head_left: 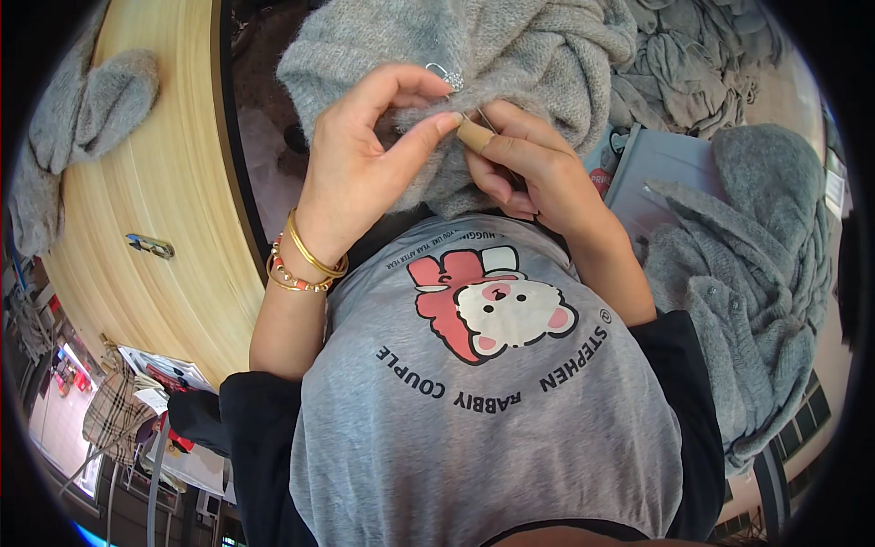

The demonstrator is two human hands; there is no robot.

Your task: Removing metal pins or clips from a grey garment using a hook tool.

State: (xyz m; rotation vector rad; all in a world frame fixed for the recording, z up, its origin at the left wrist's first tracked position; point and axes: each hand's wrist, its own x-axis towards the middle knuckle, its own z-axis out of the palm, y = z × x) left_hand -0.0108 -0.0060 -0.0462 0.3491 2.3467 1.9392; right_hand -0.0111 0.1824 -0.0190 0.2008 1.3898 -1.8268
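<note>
A fluffy grey knit garment (pixel 538 55) lies bunched up in front of me, spreading from my lap toward the far side. My left hand (pixel 369 150) pinches a fold of it between thumb and fingers. Close by, my right hand (pixel 533 169) is closed around a thin needle (pixel 486 118), its tip at the fold. A tan cover (pixel 475 137) wraps one digit of that hand. Beside my left fingertips sits a small silvery piece (pixel 450 80) with a wire loop, resting against the knit. The stitch itself is too small to make out.
On the left stands a pale wooden table (pixel 155 182) with a grey knit piece (pixel 123 100) and a small metal tool (pixel 150 246) on it. More grey knits (pixel 747 283) are heaped at the right, next to a light-grey panel (pixel 670 164). Another pile (pixel 693 68) lies far right.
</note>
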